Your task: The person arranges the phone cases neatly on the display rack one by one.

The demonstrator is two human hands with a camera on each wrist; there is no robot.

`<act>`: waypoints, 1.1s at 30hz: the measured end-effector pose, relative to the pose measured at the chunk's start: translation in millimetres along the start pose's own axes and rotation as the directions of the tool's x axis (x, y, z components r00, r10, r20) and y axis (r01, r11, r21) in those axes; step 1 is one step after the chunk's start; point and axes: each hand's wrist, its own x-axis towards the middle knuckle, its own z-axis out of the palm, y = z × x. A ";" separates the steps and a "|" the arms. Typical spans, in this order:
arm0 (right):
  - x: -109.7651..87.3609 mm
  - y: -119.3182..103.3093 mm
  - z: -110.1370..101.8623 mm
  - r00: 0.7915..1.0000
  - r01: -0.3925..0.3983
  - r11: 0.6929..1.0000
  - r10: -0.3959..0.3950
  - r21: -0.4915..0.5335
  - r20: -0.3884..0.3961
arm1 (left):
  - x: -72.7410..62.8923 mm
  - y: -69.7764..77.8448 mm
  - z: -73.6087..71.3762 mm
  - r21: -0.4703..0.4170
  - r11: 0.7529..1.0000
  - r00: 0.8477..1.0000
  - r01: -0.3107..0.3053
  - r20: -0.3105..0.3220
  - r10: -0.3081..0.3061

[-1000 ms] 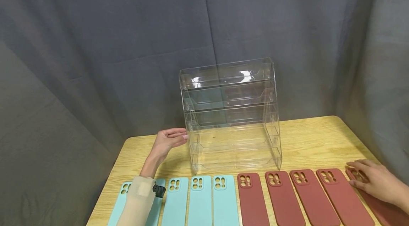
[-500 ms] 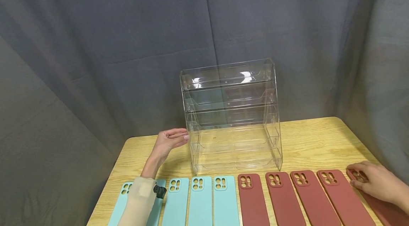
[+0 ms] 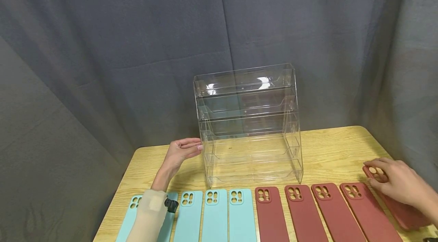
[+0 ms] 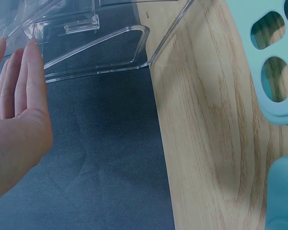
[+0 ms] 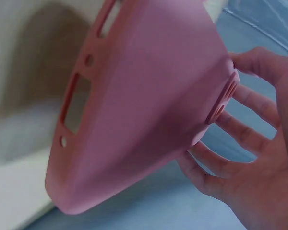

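Observation:
A clear plastic tiered display rack (image 3: pixel 251 166) stands on the table, its shelves bare. At its left side is my left hand (image 3: pixel 176 154), whose straight fingers (image 4: pixel 35 79) touch the panel in the left wrist view. My right hand (image 3: pixel 398 181) grips a dark red phone case (image 3: pixel 398 207) by its camera-hole end at the far right. In the right wrist view the case (image 5: pixel 149 100) is tilted off the table, with thumb and fingers around its end. Beside it lie several red phone cases (image 3: pixel 306 211), and further left a row of light teal phone cases (image 3: pixel 213 215).
The wooden table (image 3: pixel 335 151) has rounded far corners. Grey curtains (image 3: pixel 137 44) hang behind it and along both sides. The left forearm and its sleeve (image 3: pixel 147 215) pass above the leftmost teal cases.
My right hand has taken hold of the rightmost red case and raised it, moving slightly up and left in the head view. The left hand has stayed at the rack.

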 end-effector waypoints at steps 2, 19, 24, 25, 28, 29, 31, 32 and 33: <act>9.9 -7.9 -6.0 1.000 -0.001 1.000 0.001 0.008 -0.027 | 0.3 0.3 -0.6 0.001 1.000 1.000 -0.001 0.001 0.001; 96.4 -83.0 -61.3 0.981 0.045 0.987 -0.014 0.152 -0.196 | 2.1 1.9 -6.3 0.006 1.000 1.000 0.003 -0.008 -0.003; 117.6 -102.3 -74.2 0.974 0.052 0.984 -0.012 0.172 -0.224 | 2.4 2.2 -8.1 0.014 1.000 1.000 0.006 -0.016 -0.006; 121.2 -105.9 -75.3 0.971 0.060 0.982 -0.015 0.181 -0.238 | 2.3 2.3 -8.5 0.015 1.000 1.000 0.010 -0.017 -0.010; 131.7 -116.8 -78.1 0.957 0.080 0.977 -0.020 0.196 -0.290 | 1.8 2.6 -10.0 0.017 1.000 1.000 0.023 -0.019 -0.022; 135.0 -120.3 -79.3 0.952 0.089 0.975 -0.023 0.205 -0.305 | 1.9 2.9 -10.4 0.018 1.000 0.999 0.025 -0.020 -0.025; 142.5 -127.2 -82.7 0.943 0.101 0.970 -0.022 0.221 -0.332 | 2.3 3.1 -11.0 0.018 1.000 0.999 0.026 -0.021 -0.025; 146.7 -130.7 -84.4 0.938 0.106 0.968 -0.021 0.227 -0.345 | 2.6 3.3 -11.1 0.020 1.000 0.999 0.023 -0.023 -0.022; 150.7 -134.3 -86.7 0.934 0.114 0.965 -0.023 0.237 -0.357 | 3.1 3.3 -11.1 0.022 1.000 1.000 0.020 -0.024 -0.019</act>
